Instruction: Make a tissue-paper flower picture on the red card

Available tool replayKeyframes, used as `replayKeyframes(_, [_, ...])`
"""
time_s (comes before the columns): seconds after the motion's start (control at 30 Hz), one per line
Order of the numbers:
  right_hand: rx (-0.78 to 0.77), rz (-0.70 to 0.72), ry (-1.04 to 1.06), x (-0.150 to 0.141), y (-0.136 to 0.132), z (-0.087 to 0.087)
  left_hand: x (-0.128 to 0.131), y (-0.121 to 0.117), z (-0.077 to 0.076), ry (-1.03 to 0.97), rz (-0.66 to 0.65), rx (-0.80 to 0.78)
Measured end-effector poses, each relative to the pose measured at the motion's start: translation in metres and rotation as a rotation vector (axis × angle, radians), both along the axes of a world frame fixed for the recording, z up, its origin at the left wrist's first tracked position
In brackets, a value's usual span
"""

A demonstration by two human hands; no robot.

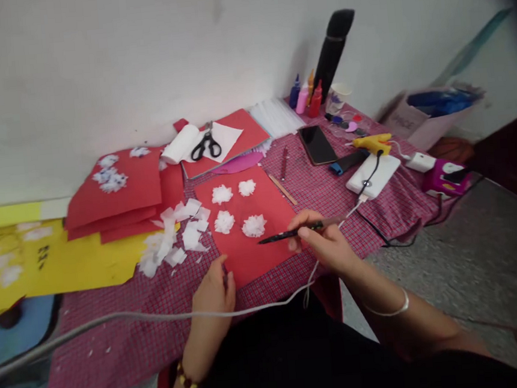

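Note:
A red sheet of paper lies before me, carrying several fluffy white tissue-paper flowers. My right hand grips a dark pen over the sheet's right side. Its tip points left, just below the lower right flower; whether it touches the paper I cannot tell. At the sheet's lower left edge rests my left hand, its thumb and forefinger apart and nothing held. Loose white tissue scraps are heaped beside the sheet on the left.
Scissors and a tissue roll lie behind. A phone, yellow glue gun and white power bank are at right. Paint bottles stand at the back. A white cable crosses in front of me.

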State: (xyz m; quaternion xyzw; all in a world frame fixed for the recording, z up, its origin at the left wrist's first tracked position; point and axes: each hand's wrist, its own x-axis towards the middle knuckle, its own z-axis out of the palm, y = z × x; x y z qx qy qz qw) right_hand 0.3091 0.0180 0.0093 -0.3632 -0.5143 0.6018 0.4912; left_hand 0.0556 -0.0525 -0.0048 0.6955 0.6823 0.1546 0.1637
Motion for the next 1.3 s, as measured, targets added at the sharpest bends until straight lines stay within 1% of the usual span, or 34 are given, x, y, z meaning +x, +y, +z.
replayKeyframes(0.1, [0.024,0.128,-0.003,-0.017,-0.012,0.011,0.011,0.005,0.011,0.0,-0.042,0.031])
replayKeyframes(0.17, [0.032,0.17,0.016,-0.024,-0.015,0.011,0.017,0.007,0.016,0.001,-0.071,0.038])
replayKeyframes(0.23, [0.041,0.2,0.036,-0.027,-0.015,0.007,0.023,0.008,0.021,-0.001,-0.092,0.042])
replayKeyframes(0.37, [0.055,0.21,0.037,-0.027,-0.016,0.0,0.033,0.008,0.025,-0.021,-0.121,0.041])
replayKeyframes(0.5, [0.037,0.192,0.046,-0.024,-0.016,-0.002,0.04,0.008,0.023,-0.064,-0.138,0.032])
replayKeyframes(0.6, [0.03,0.203,0.058,-0.023,-0.015,-0.005,0.043,0.008,0.023,-0.123,-0.146,0.044])
replayKeyframes(0.67, [0.013,0.213,0.091,-0.022,-0.015,-0.009,0.047,0.006,0.028,-0.18,-0.173,0.072])
replayKeyframes(0.73, [-0.036,0.217,0.158,-0.023,-0.016,-0.014,0.051,0.004,0.035,-0.289,-0.19,0.11])
replayKeyframes(0.77, [-0.074,0.217,0.201,-0.025,-0.017,-0.016,0.053,0.003,0.038,-0.379,-0.181,0.128])
replayKeyframes(0.87, [-0.187,0.215,0.289,-0.034,-0.022,-0.027,0.059,0.003,0.042,-0.793,-0.097,0.149])
replayKeyframes(0.93, [-0.188,0.269,0.306,-0.043,-0.027,-0.034,0.063,0.004,0.038,-0.986,-0.045,0.145])
replayKeyframes(0.97, [-0.187,0.247,0.334,-0.048,-0.03,-0.037,0.064,0.005,0.035,-1.04,-0.017,0.145])
replayKeyframes(1.07, [-0.19,0.238,0.354,-0.06,-0.035,-0.044,0.066,0.004,0.024,-1.133,0.088,0.153])
replayKeyframes(1.13, [-0.202,0.251,0.35,-0.066,-0.038,-0.046,0.067,0.001,0.02,-1.167,0.144,0.15])
replayKeyframes(1.23, [-0.226,0.258,0.371,-0.073,-0.04,-0.048,0.069,-0.002,0.02,-1.169,0.189,0.145])
replayKeyframes(1.3, [-0.23,0.261,0.369,-0.073,-0.04,-0.045,0.07,-0.001,0.021,-1.149,0.19,0.134])
